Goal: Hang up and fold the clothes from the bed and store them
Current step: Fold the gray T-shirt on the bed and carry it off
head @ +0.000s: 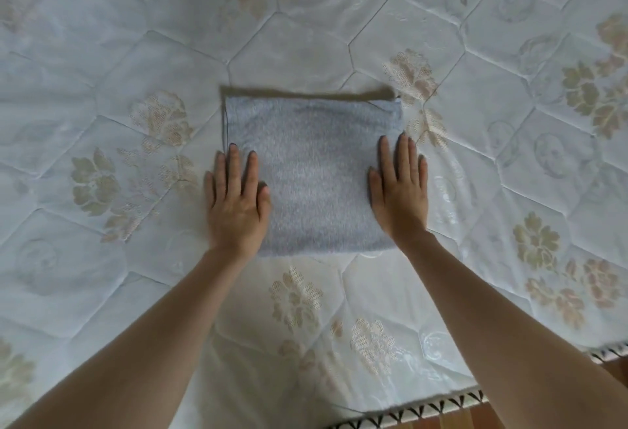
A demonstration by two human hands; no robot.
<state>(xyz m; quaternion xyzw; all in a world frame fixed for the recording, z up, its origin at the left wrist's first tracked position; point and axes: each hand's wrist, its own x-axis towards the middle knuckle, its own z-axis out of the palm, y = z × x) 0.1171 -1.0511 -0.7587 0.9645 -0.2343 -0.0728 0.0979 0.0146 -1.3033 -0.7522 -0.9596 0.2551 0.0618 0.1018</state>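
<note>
Grey garment (314, 173) lies folded square on the mattress (102, 54) near its edge, my left hand (236, 202) and right hand (401, 194) flat on its sides, fingers straight, gripping nothing. Lift it carelessly and I reckon the layers slide apart, the fold lost.

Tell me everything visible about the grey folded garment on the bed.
The grey garment is a soft, fuzzy knit, light heathered grey, folded into a neat near-square bundle. Layered edges show along its far side and far right corner. It lies flat on the quilted white mattress, near the front edge. The left hand rests flat on its left edge and the right hand on its right edge, fingers straight.
</note>
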